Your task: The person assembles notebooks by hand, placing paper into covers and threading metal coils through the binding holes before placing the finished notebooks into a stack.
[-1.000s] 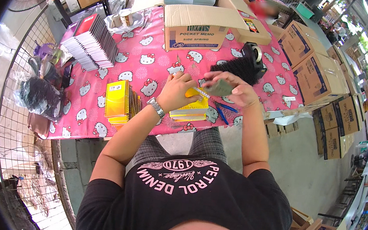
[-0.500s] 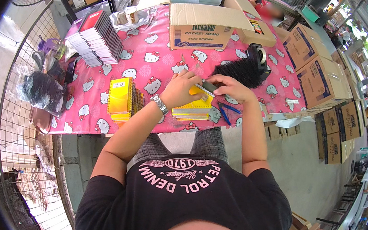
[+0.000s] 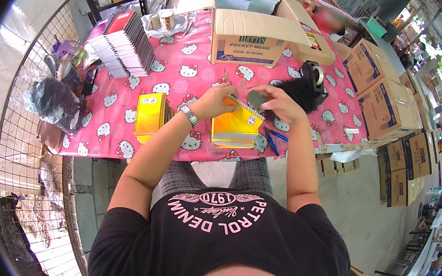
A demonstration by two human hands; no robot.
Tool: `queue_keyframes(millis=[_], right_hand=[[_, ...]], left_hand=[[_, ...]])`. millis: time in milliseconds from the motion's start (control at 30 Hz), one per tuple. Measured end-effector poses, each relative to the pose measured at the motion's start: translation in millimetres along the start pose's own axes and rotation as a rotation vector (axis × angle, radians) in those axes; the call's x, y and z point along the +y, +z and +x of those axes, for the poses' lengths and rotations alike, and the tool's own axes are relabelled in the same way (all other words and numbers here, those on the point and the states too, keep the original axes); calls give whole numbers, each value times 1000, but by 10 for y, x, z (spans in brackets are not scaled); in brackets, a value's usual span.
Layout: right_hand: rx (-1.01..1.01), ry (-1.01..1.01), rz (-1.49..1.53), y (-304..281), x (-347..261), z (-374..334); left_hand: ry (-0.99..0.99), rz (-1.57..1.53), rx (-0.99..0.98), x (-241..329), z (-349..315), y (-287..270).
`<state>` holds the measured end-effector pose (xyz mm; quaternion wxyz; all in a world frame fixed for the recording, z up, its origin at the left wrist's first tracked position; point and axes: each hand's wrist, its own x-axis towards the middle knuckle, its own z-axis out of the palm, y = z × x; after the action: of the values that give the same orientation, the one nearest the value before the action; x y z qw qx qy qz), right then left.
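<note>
A stack of yellow spiral pocket notebooks (image 3: 237, 126) lies in front of me, the top one turned at an angle. My left hand (image 3: 215, 104), with a metal watch on its wrist, is closed with its fingertips on the left end of the top notebook's spiral edge. At the other end, my right hand (image 3: 284, 108) grips a round dark grey disc (image 3: 256, 99) beside the spiral; its exact kind I cannot tell. Another stack of yellow notebooks (image 3: 149, 114) stands left of my left forearm. Blue-handled pliers (image 3: 274, 142) lie right of the near stack.
A tall stack of notebooks (image 3: 123, 44) stands at the back left. An open carton (image 3: 249, 49) with more notebooks is at the back. Behind my right hand are a black bristly pile (image 3: 298, 94) and a tape dispenser (image 3: 316, 80). Cartons (image 3: 389, 104) line the right side.
My right hand has lifted off the spiral and opened out a little, showing the disc. My left hand has drawn back to the spiral's left end, uncovering the top notebook's cover.
</note>
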<state>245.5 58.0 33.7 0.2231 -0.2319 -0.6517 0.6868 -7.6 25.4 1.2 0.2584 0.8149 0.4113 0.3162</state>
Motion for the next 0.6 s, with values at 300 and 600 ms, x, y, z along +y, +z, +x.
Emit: queue_keyframes(millis=[300, 600], right_hand=[[1227, 160, -978, -850, 1157, -687], [907, 80, -1204, -171, 1952, -1146]], left_hand=[[-132, -118, 149, -22, -17, 54], [-405, -222, 333, 45, -257, 279]])
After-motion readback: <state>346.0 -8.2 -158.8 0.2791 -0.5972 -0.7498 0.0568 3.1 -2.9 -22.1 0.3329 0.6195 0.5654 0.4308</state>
